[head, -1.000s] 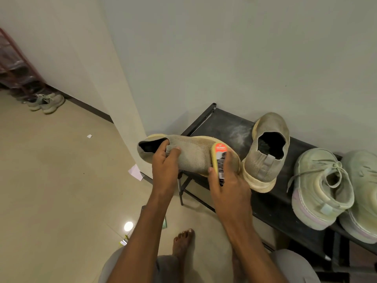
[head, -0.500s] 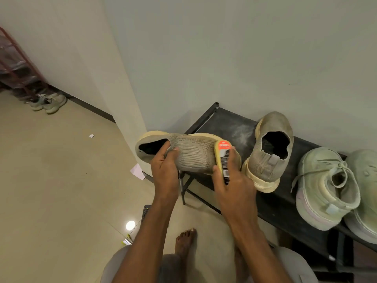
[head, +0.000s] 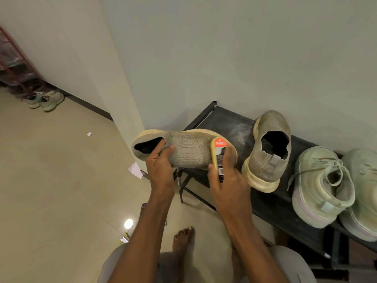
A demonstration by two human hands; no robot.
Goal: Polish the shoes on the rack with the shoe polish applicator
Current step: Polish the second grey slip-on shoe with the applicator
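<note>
Since a second ago the applicator has slid up the shoe toward its toe.

The black rack holds three shoes: a matching beige slip-on standing toe-up against the wall, then two pale green sneakers side by side. The held shoe is beige knit with a yellowed sole, raised sideways off the rack's left end. The left hand grips its heel, thumb inside the opening. The right hand holds the yellow, orange-labelled applicator, pressing it against the shoe.
</note>
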